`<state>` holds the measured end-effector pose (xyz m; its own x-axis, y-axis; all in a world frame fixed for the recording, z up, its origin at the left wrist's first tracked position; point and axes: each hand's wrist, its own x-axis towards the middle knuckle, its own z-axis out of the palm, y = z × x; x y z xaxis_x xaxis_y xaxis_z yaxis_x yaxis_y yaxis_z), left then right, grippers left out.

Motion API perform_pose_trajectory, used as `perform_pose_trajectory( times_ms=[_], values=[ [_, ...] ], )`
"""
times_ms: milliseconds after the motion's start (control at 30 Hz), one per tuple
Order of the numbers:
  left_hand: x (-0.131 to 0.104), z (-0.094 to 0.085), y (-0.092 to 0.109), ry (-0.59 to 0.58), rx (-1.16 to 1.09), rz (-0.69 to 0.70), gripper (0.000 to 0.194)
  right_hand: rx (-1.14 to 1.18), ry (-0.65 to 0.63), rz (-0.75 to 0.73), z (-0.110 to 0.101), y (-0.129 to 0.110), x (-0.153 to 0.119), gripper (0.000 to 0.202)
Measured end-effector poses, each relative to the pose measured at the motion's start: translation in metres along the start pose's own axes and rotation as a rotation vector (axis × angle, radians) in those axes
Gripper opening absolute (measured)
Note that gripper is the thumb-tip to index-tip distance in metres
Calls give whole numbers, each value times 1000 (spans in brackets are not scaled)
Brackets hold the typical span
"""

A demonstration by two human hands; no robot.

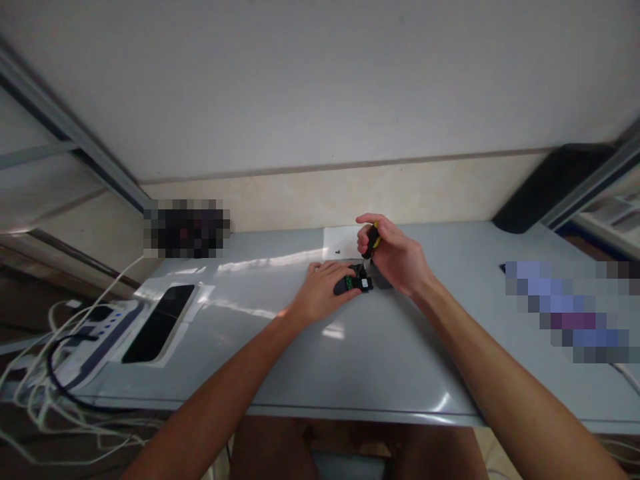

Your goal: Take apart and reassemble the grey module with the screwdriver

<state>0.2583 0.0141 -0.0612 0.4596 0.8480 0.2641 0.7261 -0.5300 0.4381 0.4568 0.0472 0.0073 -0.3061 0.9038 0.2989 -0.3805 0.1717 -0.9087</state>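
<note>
Step in hand, as judged: driver work on the small black electronic device (357,285), at the middle of the glossy grey surface (295,367). The left hand (327,288), partly curled, grips the device; the right hand (395,257) is closed around a yellow-and-black screwdriver-like tool (371,243). The next move likely calls for steady bracing and tip alignment. The device shows green circuitry and a white label.

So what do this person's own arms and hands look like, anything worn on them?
The left hand and right hand are ungloved. Both forearms are bare as far as they show: no sleeves, watch or bracelet, no cables attached, and no clear markings.
</note>
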Motion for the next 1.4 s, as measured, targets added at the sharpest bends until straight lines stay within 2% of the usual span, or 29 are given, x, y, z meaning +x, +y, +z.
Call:
perform_pose_trajectory(
  times_ms=[100,267,400,533,667,867,967,1167,1300,1400],
  values=[
    [0,0,0,-7,5,9,30,-18,43,-4,-1,-1,-3,33],
    [0,1,0,17,4,17,30,-35,98,-96,1,7,-4,47],
    [0,1,-1,16,-3,9,31,-122,145,-144,2,10,-1,49],
    [0,1,-1,21,-20,11,31,-93,91,-68,3,2,-2,50],
    [-1,0,-2,25,-27,19,29,-52,70,-50,3,-4,-4,41],
    [-1,0,-2,3,-7,13,31,-25,141,-58,0,5,-1,58],
    [-1,-1,-1,2,0,2,30,-63,153,-90,0,6,0,55],
    [-2,0,-2,15,-6,24,30,-56,97,-33,-1,0,-1,44],
    [-2,1,-3,28,-7,30,29,39,124,-29,-2,1,-2,60],
    [-2,1,-3,20,-6,31,30,10,170,-63,-2,5,-1,64]
  ],
)
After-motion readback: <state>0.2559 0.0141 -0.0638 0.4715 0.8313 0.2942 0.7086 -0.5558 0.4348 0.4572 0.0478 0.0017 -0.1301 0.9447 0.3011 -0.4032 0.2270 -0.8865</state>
